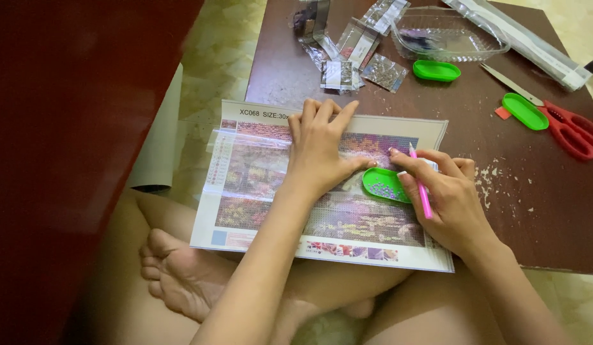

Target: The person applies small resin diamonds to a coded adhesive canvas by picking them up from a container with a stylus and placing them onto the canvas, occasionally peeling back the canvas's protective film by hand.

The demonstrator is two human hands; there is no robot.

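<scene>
Low brown table (539,211) spread with a diamond-painting canvas (322,211), much of it still under clear film, so plenty left to fill by the look of it. Left hand (319,150) flat on the canvas, fingers together, pressing down. Right hand (446,198) pinching a pink pen (421,185), fingertips steadying the green bead tray (382,185) on the canvas.

Dark brown tabletop (475,128), chipped nr right edge. On it: canvas (271,185) overhanging front edge, 3 green trays (384,184) (436,70) (525,111), red scissors (568,128), clear tub (446,35), bead packets (347,51), long bag (520,38).
</scene>
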